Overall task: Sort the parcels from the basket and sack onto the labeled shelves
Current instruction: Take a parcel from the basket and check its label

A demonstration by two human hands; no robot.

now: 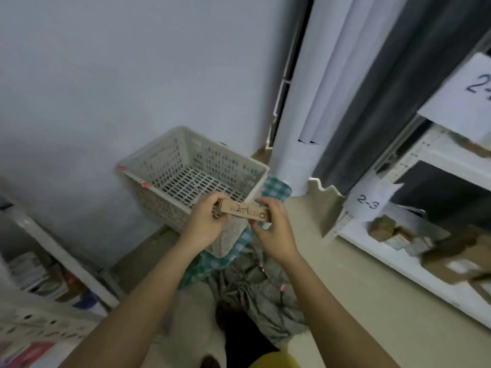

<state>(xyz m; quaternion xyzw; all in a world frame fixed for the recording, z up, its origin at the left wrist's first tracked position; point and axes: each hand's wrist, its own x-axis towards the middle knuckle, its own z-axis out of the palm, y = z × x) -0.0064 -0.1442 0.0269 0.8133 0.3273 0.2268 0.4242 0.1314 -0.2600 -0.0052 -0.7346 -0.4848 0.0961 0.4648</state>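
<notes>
**Both hands on a small box marked 2-1**

Both arms reach forward from the bottom of the view, forearms bare, wrists angled in toward each other. The left hand (206, 221) curls its fingers round the left end of a slim cardboard parcel (247, 210), thumb on the near side. The right hand (273, 229) pinches the right end, fingers wrapped over the top edge. The parcel lies level between them, long side facing up at us, with "2-1" handwritten across it in dark ink.

Right behind the hands stands a pale plastic basket (170, 166), slotted walls and grid floor, tipped a little toward the viewer, its far side close against the white wall (93, 88). No parcels show inside it. The held parcel hovers over the basket's near right corner, clear of the rim.

Under and beside the basket there's a green-and-white checked cloth (275, 188), and lower down a crumpled grey sack (265, 296) lies on the beige floor (358, 274), directly below the wrists.

Over on the right, a white metal shelf unit (398, 269) carries paper labels: one reads "2-3" (368, 201) at the front edge of the lower shelf, and a larger sheet (467, 88) above starts with "2-" before the frame cuts it off. Brown parcels (393, 232) sit on that lower shelf, blurred, so I can't count them. At the left edge stands another shelf rack (53, 251) with what look like packets on it.
</notes>
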